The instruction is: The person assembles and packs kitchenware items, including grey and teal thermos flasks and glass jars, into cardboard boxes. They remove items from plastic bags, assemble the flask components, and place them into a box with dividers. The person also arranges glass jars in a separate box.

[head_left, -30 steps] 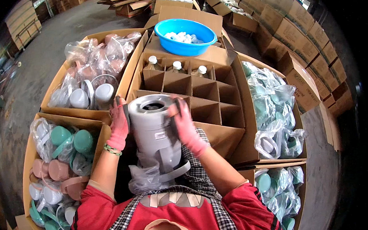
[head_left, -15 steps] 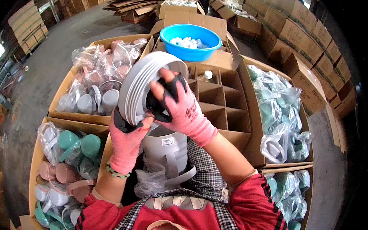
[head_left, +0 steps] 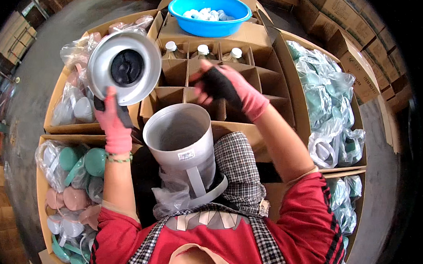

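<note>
Lid [head_left: 127, 67] moved left; grey container [head_left: 179, 167] bears printed label [head_left: 186, 155].

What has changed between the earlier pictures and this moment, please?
The grey lid has come off the container and moved up-left, now in the left hand alone. The right hand has let go of it and moved right, over the divided carton. The container and the blue basin stayed in place.

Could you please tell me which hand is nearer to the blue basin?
Right. The right hand is over the divided carton, just nearer the person than the blue basin; the left hand is farther off, nearer the person and leftward, holding a round lid.
</note>
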Demonstrator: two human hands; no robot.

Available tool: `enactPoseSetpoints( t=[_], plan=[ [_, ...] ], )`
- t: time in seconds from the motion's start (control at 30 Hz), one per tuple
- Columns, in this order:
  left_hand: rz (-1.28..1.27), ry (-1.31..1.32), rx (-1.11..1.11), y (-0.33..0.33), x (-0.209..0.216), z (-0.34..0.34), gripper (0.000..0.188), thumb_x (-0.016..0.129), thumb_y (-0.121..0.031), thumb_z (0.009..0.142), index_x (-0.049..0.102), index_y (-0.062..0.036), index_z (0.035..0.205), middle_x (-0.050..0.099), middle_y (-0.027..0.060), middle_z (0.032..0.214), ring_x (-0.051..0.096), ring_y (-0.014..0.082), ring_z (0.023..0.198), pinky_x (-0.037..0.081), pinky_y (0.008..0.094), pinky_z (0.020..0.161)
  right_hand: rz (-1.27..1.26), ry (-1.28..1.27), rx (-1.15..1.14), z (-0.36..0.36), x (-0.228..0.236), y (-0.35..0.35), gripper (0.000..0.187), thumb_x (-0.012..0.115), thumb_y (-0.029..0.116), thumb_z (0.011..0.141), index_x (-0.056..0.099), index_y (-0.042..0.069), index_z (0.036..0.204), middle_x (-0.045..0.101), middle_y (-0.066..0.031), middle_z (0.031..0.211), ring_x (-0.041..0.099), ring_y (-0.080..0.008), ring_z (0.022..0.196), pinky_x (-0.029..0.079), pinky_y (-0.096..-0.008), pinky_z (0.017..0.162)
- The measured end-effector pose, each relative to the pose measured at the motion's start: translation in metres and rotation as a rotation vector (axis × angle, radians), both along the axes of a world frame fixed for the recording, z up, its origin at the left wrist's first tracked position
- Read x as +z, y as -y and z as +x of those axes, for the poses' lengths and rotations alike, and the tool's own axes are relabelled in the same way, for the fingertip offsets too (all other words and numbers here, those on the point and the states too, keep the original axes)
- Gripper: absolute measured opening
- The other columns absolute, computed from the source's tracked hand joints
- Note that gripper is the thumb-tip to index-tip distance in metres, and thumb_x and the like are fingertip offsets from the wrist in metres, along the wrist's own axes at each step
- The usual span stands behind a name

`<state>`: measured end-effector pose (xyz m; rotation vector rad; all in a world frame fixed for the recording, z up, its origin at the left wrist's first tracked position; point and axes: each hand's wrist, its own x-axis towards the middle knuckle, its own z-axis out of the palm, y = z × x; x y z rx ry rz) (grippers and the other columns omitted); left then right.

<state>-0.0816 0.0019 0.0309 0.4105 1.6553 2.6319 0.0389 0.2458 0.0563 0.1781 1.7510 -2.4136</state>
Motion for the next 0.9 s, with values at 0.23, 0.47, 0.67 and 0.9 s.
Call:
enactPoseSetpoints(
  t=[0.23,0.47,0.67,0.9],
  plan=[
    [0.468,0.523,-0.396,-0.025,-0.151,-0.02,0.05,0.045,-0.039,0.082,0.039,-0.0056,0.119,0.044,0.0124,0.117,0.046,0.0245,0.101,0.039,0.0367,0.086,1.369,0.25,-0.73,-0.017,-0.146,-0.191,0.032,0.054,0.032,0.077,0.06,0.002,0.085,0.059,-0.0206,0.08,0.056,-0.0365,0.079,0.046,-0.0404,0.068],
    [0.457,0.718,-0.34,-0.045,-0.137,-0.018,0.049,0.045,-0.039,0.082,0.04,-0.0052,0.117,0.046,0.0129,0.115,0.047,0.0244,0.1,0.039,0.0367,0.085,1.689,0.147,-0.774,-0.098,-0.17,-0.231,0.04,0.051,0.031,0.078,0.046,0.006,0.109,0.049,-0.0208,0.104,0.049,-0.036,0.096,0.042,-0.0413,0.08],
    [0.446,0.791,-0.289,-0.045,-0.121,-0.025,0.048,0.045,-0.038,0.082,0.041,-0.0049,0.116,0.046,0.0133,0.114,0.048,0.0242,0.099,0.04,0.0368,0.085,1.667,0.527,-0.326,-0.138,-0.18,-0.265,0.054,0.058,0.04,0.072,0.044,0.005,0.112,0.044,-0.0206,0.115,0.046,-0.0338,0.105,0.04,-0.0375,0.087],
    [0.269,0.724,-0.189,-0.047,-0.118,-0.029,0.044,0.045,-0.036,0.081,0.045,-0.0052,0.112,0.051,0.0124,0.107,0.05,0.0236,0.094,0.041,0.0361,0.083,1.678,0.567,-0.297,-0.135,-0.184,-0.275,0.041,0.053,0.03,0.074,0.051,0.002,0.105,0.053,-0.0201,0.106,0.05,-0.0318,0.102,0.041,-0.0372,0.086]
  ],
)
